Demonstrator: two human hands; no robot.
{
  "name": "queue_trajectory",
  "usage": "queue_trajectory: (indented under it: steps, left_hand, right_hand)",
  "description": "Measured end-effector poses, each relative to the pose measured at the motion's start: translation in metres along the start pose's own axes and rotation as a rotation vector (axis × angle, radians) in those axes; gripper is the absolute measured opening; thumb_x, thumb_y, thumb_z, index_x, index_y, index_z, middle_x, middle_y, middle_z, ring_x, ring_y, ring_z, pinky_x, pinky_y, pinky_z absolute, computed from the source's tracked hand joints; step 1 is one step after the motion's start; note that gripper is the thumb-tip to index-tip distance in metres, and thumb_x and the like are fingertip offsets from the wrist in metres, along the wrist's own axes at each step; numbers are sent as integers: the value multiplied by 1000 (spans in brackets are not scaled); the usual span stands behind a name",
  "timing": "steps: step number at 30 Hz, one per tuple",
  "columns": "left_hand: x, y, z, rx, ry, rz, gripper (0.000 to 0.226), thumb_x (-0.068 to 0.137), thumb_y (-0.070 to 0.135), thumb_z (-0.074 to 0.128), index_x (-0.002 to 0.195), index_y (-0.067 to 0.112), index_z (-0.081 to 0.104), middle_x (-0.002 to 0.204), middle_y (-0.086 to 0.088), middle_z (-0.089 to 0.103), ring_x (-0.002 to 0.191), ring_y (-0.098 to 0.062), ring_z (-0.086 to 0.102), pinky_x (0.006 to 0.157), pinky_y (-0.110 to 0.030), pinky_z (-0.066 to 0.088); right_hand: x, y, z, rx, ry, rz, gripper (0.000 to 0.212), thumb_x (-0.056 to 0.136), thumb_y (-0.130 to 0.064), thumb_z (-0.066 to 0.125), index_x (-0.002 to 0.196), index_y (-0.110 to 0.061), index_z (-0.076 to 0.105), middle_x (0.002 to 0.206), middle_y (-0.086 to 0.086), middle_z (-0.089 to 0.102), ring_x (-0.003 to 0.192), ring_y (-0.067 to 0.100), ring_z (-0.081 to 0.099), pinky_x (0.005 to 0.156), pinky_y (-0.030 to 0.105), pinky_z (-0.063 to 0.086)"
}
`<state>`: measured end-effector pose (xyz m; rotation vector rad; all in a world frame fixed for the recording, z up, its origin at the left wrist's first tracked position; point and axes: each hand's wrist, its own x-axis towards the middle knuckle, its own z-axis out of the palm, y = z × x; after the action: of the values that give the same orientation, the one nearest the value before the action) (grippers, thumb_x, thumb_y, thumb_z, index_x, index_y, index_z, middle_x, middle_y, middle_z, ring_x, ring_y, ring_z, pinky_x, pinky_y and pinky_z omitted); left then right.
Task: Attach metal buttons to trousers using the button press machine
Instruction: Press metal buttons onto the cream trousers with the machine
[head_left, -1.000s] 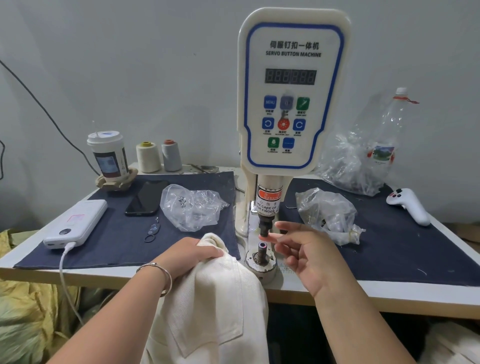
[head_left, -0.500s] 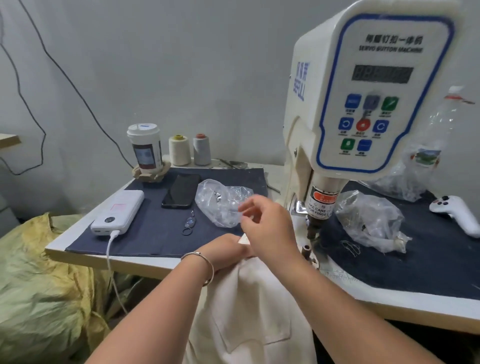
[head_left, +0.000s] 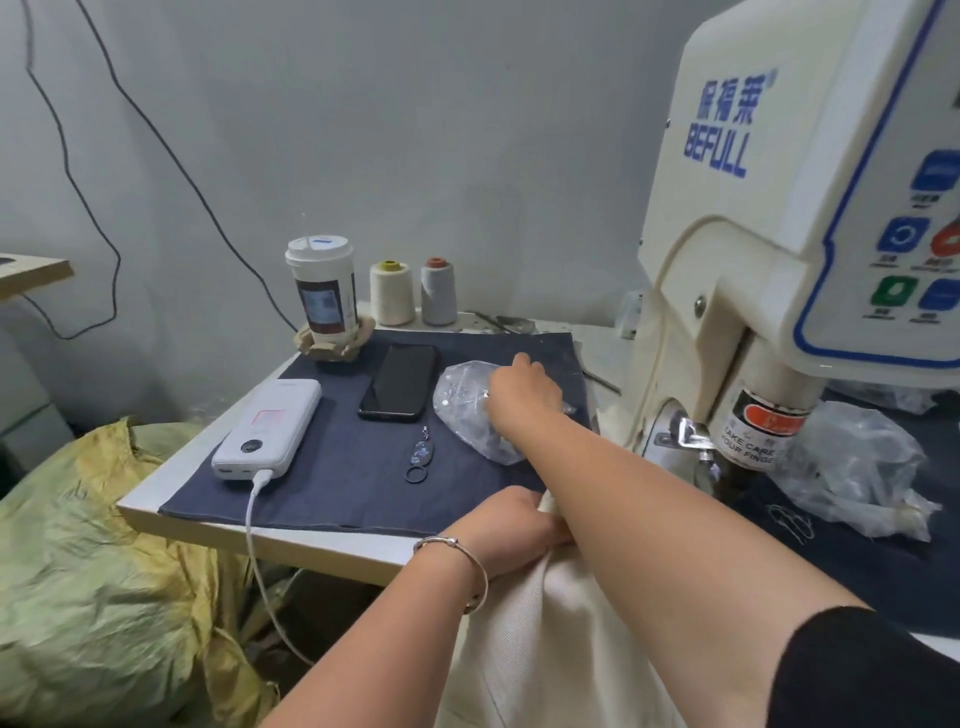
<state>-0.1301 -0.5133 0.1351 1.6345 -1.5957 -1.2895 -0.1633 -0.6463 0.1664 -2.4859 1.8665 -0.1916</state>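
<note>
1. At the table's near edge, my left hand (head_left: 506, 527) is clenched on the cream trousers (head_left: 550, 639), bunched just left of the button press machine (head_left: 789, 249).
2. My right hand (head_left: 522, 387) reaches across into the clear bag (head_left: 462, 410); whether its fingers have closed on a button, I cannot tell.
3. I see no button pressed on the visible cloth; fetching, loading and pressing probably all remain.
</note>
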Motion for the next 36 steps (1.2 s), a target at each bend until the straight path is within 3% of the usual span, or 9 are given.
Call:
queue_trajectory:
  steps: [15, 19, 22, 26, 28, 29, 31, 34, 36]
  left_hand:
    - [3, -3, 3, 42, 59, 20, 35, 86, 25, 62, 51, 19, 55, 39, 18, 50, 36, 3, 40, 37, -7, 32]
    - [-2, 1, 2, 37, 37, -7, 35, 83, 31, 62, 50, 22, 59, 44, 17, 53, 43, 2, 41, 42, -9, 35]
    - [-6, 6, 2, 20, 35, -43, 27, 67, 46, 61, 53, 23, 61, 54, 15, 58, 55, -3, 47, 56, -18, 41]
    - [-11, 14, 2, 31, 25, -54, 23, 56, 52, 61, 56, 30, 68, 60, 19, 65, 66, -3, 54, 66, -21, 45]
    - [-14, 18, 5, 154, 14, -22, 12, 86, 32, 62, 85, 28, 74, 91, 6, 73, 85, -11, 52, 80, -21, 45]
    - [-15, 18, 5, 200, 32, -1, 21, 97, 18, 53, 110, 13, 69, 113, -8, 69, 94, -13, 47, 82, -15, 44]
    - [-18, 13, 2, 208, 30, -18, 37, 103, 1, 42, 139, -3, 46, 140, -18, 53, 101, -15, 42, 78, -3, 40]
    - [-22, 14, 3, 299, 8, 1, 45, 104, 2, 40, 148, 2, 32, 147, -6, 41, 104, -7, 46, 86, -2, 37]
    - [-25, 22, 6, 303, -1, 8, 43, 99, 23, 50, 139, 8, 53, 136, -3, 54, 101, -5, 54, 94, -12, 43]
  right_hand:
    - [8, -4, 8, 49, 59, 17, 34, 92, -11, 50, 124, -13, 61, 128, 9, 46, 117, 28, 48, 87, 34, 42]
    - [7, -5, 8, 31, 122, -25, 31, 91, -11, 53, 121, -10, 61, 129, 8, 44, 118, 26, 44, 77, 32, 38]
    - [1, -2, 2, 124, 198, -32, 26, 91, -6, 51, 117, -4, 56, 126, 9, 43, 113, 27, 45, 78, 35, 40]
    - [-18, -6, -16, 331, 295, -29, 20, 96, -11, 41, 112, -6, 51, 118, 7, 45, 85, 25, 44, 68, 35, 31]
    - [-44, -8, -29, 343, 368, -57, 17, 95, -13, 44, 102, -3, 56, 110, 4, 44, 88, 21, 41, 63, 34, 32]
    - [-62, -8, -35, 334, 410, -100, 16, 94, -14, 48, 95, -2, 59, 109, 3, 45, 94, 20, 41, 62, 33, 35]
    - [-106, -5, -46, 407, 510, -201, 15, 91, -16, 56, 86, -5, 64, 109, 3, 47, 102, 20, 41, 62, 31, 41]
    - [-179, 14, -58, 597, 648, -301, 9, 85, -17, 66, 79, -10, 67, 110, 3, 53, 101, 20, 47, 66, 32, 46]
    - [-225, 41, -58, 665, 749, -334, 8, 83, -20, 67, 78, -15, 67, 110, 0, 54, 100, 16, 49, 76, 24, 44]
